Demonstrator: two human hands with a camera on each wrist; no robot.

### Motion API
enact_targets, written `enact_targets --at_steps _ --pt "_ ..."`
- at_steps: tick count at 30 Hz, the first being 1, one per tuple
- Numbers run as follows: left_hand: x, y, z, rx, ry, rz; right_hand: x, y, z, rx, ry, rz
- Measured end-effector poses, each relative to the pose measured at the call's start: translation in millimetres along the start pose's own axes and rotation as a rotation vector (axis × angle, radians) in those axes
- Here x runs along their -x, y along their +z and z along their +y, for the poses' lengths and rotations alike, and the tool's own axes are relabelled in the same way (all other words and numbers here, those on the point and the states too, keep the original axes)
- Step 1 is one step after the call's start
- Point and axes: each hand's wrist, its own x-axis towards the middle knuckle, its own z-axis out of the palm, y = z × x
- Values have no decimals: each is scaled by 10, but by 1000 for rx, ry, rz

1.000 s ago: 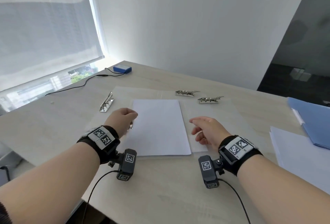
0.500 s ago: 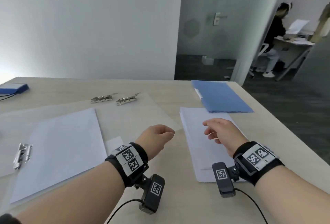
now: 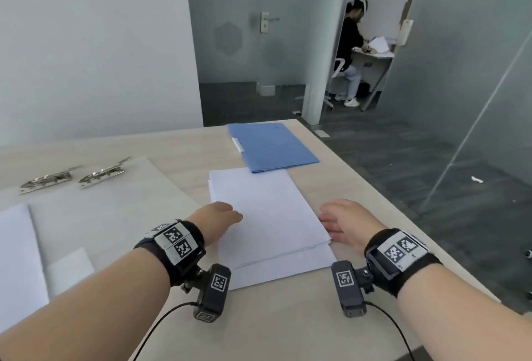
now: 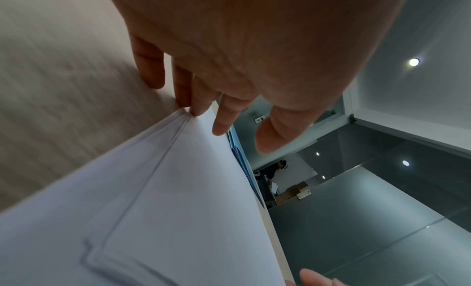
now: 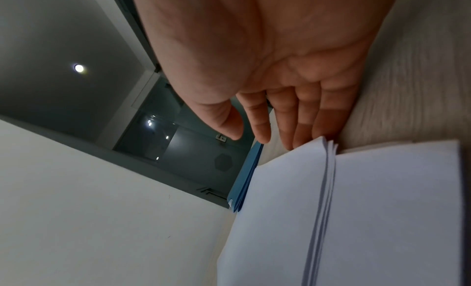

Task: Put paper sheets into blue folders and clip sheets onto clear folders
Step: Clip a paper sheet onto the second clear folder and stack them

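Observation:
A stack of white paper sheets (image 3: 267, 216) lies on the table, its upper bundle skewed over the lower sheets. A shut blue folder (image 3: 273, 144) lies just beyond it. My left hand (image 3: 230, 214) is at the stack's left edge; in the left wrist view its fingertips (image 4: 196, 109) touch the edge of the sheets (image 4: 178, 199) while the thumb hovers apart. My right hand (image 3: 326, 221) is at the right edge, with straight fingers (image 5: 300, 133) against the upper sheets (image 5: 280, 189). At the left lie clear folders (image 3: 121, 202) with metal clips (image 3: 102, 173), one bearing a sheet (image 3: 17, 260).
The table's right edge (image 3: 374, 188) runs close beside my right hand, with dark floor beyond it. A second metal clip (image 3: 47, 180) lies at the far left. A person sits at a desk in the room behind the glass wall.
The view has swung right from the clear folder to the paper stack. Both hands have moved right and now sit at the stack's two side edges.

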Motion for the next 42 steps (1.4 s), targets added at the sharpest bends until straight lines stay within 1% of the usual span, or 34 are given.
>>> enact_targets --at_steps 7,11,14,18,21,23,26,30,34,37,40,42 --pt "-32 41 -52 81 -47 18 -10 -36 -5 -21 -33 30" --pt "-8 53 -66 130 -43 10 -58 6 -25 -57 -43 4" --pt "0 36 -84 151 -38 14 -101 49 -32 -62 -15 -28" --pt "30 -32 -176 255 -40 6 -137 129 -62 -29 63 -58" --pt "76 -110 -251 362 -50 66 -134 154 -81 -40 126 -107" --pt "76 -158 -304 417 -62 107 -94 136 -95 -98 157 -179" --pt "108 -203 -351 388 -72 99 -4 96 -100 -166 190 -261" --pt "139 -192 -358 345 -68 46 61 165 -41 -105 205 -270" --pt "192 -170 -352 372 -45 19 54 272 29 21 173 -237" --pt "248 -196 -399 504 -54 -6 84 264 -6 36 110 -309" --pt "327 -255 -446 636 -72 -40 117 223 -35 -26 32 -416" --pt "348 -295 -446 669 -39 -51 105 214 -44 -60 -28 -427"
